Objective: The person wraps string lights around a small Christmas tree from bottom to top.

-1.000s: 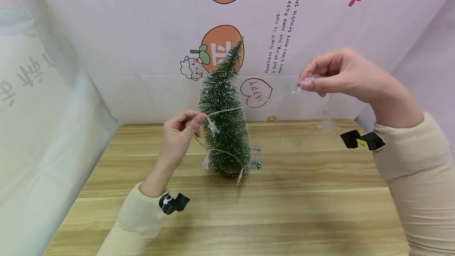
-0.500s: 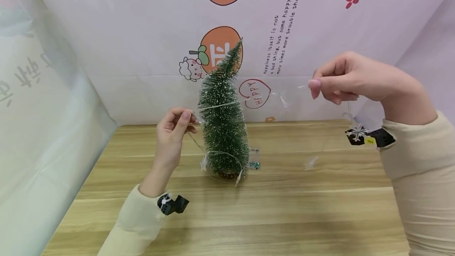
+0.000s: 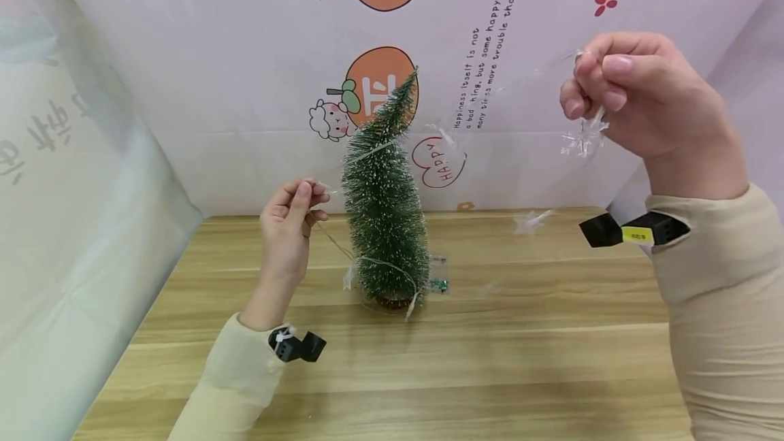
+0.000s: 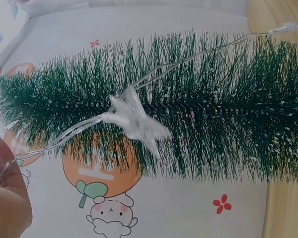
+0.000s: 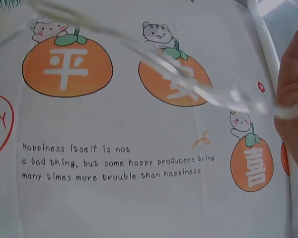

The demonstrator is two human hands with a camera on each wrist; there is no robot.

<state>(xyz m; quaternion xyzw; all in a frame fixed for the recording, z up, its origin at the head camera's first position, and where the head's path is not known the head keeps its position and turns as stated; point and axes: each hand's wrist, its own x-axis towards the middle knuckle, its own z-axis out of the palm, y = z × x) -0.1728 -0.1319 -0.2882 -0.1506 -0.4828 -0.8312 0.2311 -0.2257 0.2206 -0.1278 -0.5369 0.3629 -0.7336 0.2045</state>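
A small green Christmas tree (image 3: 386,223) with white-flecked bristles stands upright on the wooden table, its tip bent to the right. A clear string of fairy lights (image 4: 188,58) loops round its base and crosses its upper front. Left of the tree, my left hand (image 3: 284,230) pinches the string between thumb and fingers. In the left wrist view a clear star (image 4: 136,121) on the string overlaps the bristles. My right hand (image 3: 661,104), raised at upper right, grips the string with curled fingers, and a clear snowflake (image 3: 584,138) hangs below them. The string (image 5: 174,74) runs blurred across the right wrist view.
A clear battery box (image 3: 439,274) with a green part lies behind the tree's right side. Another clear charm (image 3: 531,222) dangles between tree and right hand. A printed white cloth (image 3: 245,87) hangs behind the table (image 3: 490,373).
My right hand has moved up and to the right, turning so its fingers show, and the string crossing the tree sits higher. The left hand has shifted slightly left and up.
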